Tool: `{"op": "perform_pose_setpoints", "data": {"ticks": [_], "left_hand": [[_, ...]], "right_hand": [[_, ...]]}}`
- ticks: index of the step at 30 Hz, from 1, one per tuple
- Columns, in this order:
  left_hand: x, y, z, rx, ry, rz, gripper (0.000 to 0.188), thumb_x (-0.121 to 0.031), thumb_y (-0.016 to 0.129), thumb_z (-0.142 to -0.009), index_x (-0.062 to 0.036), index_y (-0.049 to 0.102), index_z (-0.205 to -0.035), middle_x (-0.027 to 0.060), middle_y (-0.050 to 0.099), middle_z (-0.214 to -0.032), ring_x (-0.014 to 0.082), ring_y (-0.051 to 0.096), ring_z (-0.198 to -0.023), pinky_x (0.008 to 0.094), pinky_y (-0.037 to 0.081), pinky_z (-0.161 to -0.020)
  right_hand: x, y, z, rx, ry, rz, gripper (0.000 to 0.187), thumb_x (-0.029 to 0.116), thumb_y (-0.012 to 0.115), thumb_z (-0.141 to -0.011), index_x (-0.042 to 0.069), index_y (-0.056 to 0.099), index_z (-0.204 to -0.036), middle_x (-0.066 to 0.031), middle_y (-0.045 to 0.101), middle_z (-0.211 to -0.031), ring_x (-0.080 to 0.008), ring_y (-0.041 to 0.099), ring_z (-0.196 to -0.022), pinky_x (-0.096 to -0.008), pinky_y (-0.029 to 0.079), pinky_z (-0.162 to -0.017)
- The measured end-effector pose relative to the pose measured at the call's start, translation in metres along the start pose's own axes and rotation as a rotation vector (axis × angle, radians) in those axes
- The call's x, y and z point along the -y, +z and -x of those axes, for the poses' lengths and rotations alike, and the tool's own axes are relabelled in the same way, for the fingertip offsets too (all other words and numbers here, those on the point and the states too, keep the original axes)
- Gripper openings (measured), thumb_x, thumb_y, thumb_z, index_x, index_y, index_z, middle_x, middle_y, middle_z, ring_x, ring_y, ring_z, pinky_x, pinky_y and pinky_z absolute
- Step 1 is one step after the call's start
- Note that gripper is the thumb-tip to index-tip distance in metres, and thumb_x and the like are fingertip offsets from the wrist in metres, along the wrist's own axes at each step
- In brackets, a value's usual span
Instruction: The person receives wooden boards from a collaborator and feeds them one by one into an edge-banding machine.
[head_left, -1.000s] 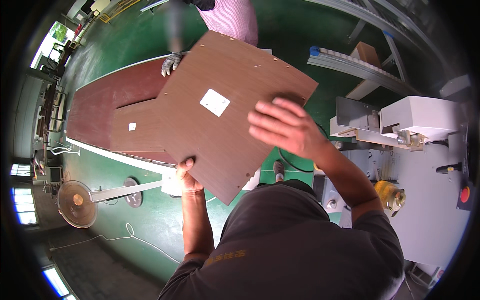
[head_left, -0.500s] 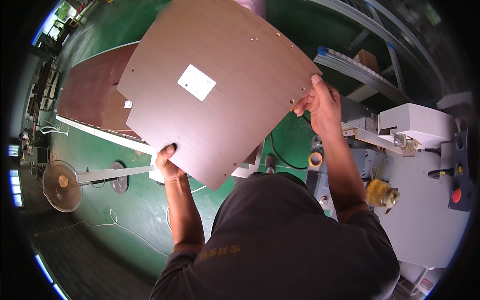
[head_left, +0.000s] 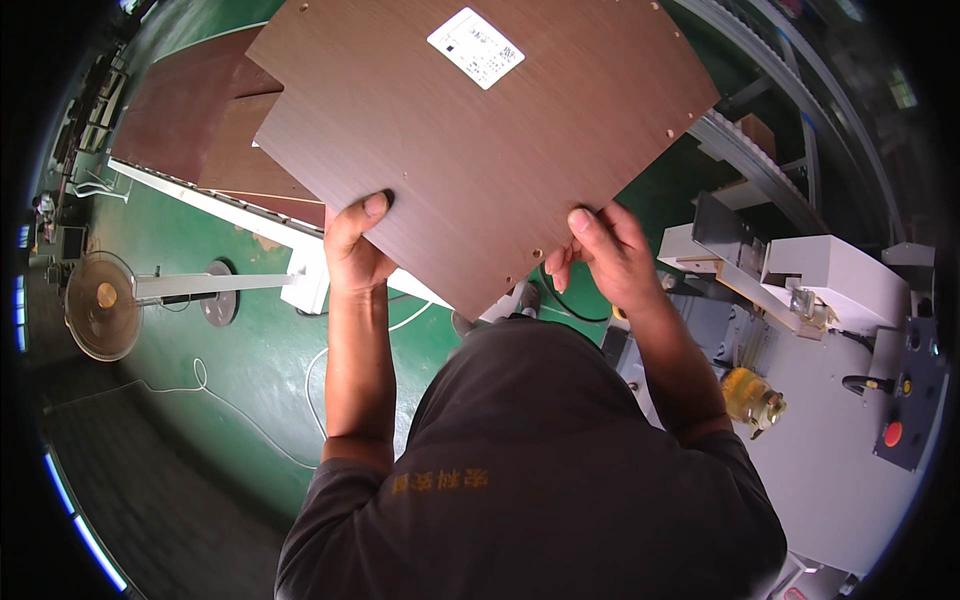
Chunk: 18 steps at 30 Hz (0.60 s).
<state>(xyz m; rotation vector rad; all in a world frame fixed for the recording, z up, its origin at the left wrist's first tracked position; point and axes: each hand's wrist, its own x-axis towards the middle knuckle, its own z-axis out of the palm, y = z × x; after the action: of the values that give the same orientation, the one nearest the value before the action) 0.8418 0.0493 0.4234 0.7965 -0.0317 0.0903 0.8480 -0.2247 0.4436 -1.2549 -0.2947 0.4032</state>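
A brown wood-grain panel [head_left: 470, 160] is held up in front of me, tilted. It has small holes along its right and near edges and a notch at its left side. A white printed label [head_left: 476, 48] is stuck on its upper face. My left hand [head_left: 358, 240] grips the near left edge, thumb on top and fingers hidden beneath. On the near right edge my right hand [head_left: 612, 250] is closed, thumb on the face and fingers curled at the underside.
At the left, brown panels [head_left: 190, 110] lie on a white-edged table. A standing fan [head_left: 105, 295] is beyond my left arm. To the right is a grey machine table [head_left: 800, 450] with a yellow jar [head_left: 752, 396] and red button [head_left: 893, 434]. A roller conveyor [head_left: 750, 150] stands far right. A white cable [head_left: 240, 410] crosses the green floor.
The panel has moved away from me and to the right, its far edge leaving the view. My right hand has shifted along the edge toward the near corner. Both hands still hold it.
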Motion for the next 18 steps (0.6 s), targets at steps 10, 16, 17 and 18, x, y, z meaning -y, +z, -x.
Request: {"op": "perform_pose_setpoints", "data": {"ticks": [10,16,17,18], "left_hand": [[-0.001,0.002,0.006,-0.075,0.015,-0.039,0.062,-0.015,0.069,-0.073,0.006,0.046,-0.126,0.0176,0.058,-0.111,0.0294,0.062,-0.099,0.0398,0.055,-0.083],[0.034,-0.011,0.004,-0.137,0.014,-0.055,0.064,-0.012,0.072,-0.074,0.0005,0.045,-0.131,0.0141,0.056,-0.118,0.0275,0.058,-0.108,0.041,0.05,-0.093],[0.041,-0.018,0.002,-0.136,-0.016,-0.054,0.062,-0.012,0.072,-0.075,0.0003,0.045,-0.13,0.0135,0.057,-0.119,0.0273,0.058,-0.108,0.0412,0.05,-0.094],[0.05,-0.024,0.002,-0.155,-0.032,-0.064,0.058,-0.012,0.071,-0.076,-0.0001,0.048,-0.128,0.0122,0.058,-0.118,0.0268,0.058,-0.108,0.0415,0.049,-0.095]], "right_hand": [[-0.005,0.003,0.008,0.062,0.033,-0.127,0.022,0.017,0.046,-0.104,-0.004,0.05,-0.11,-0.0142,0.066,-0.079,-0.0205,0.065,-0.061,-0.0317,0.055,-0.059],[-0.054,0.008,0.006,0.049,0.476,-0.121,0.029,0.029,0.06,-0.098,0.0,0.059,-0.1,-0.0101,0.067,-0.079,-0.0146,0.063,-0.061,-0.0284,0.053,-0.057],[-0.06,0.005,0.005,0.036,0.505,-0.088,0.029,0.029,0.061,-0.098,0.0,0.059,-0.102,-0.0101,0.067,-0.079,-0.0142,0.063,-0.061,-0.0277,0.053,-0.058],[-0.067,0.001,0.004,0.065,0.534,-0.087,0.03,0.03,0.063,-0.096,0.001,0.06,-0.102,-0.0083,0.067,-0.08,-0.014,0.063,-0.063,-0.0276,0.053,-0.059]]}}
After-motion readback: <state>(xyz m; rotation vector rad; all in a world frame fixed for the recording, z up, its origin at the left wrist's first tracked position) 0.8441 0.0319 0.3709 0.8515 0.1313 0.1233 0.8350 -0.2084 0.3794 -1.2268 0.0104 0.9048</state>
